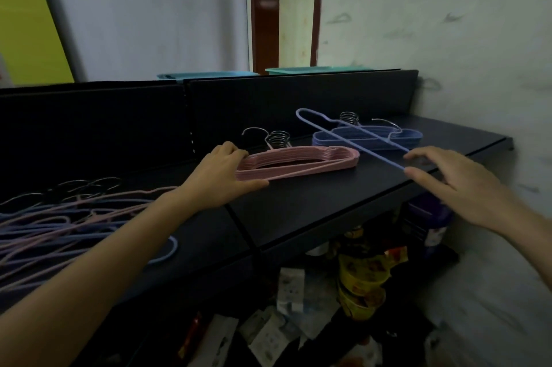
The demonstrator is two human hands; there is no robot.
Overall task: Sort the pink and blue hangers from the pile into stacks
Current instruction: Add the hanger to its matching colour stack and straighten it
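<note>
Black shelving runs along a pale wall, with the mixed pile of hangers (59, 217) at its left end. Just right of the pile, the left hand (221, 178) holds the near end of the pink stack (298, 162), fingers curled over the top and thumb stretched along the front edge. Further right sits the blue stack (367, 138), with a loose blue hanger (352, 135) slanting across it. The hanger's near tip reaches the thumb of the right hand (457, 184), whose thumb and forefinger are spread apart, not closed on it.
</note>
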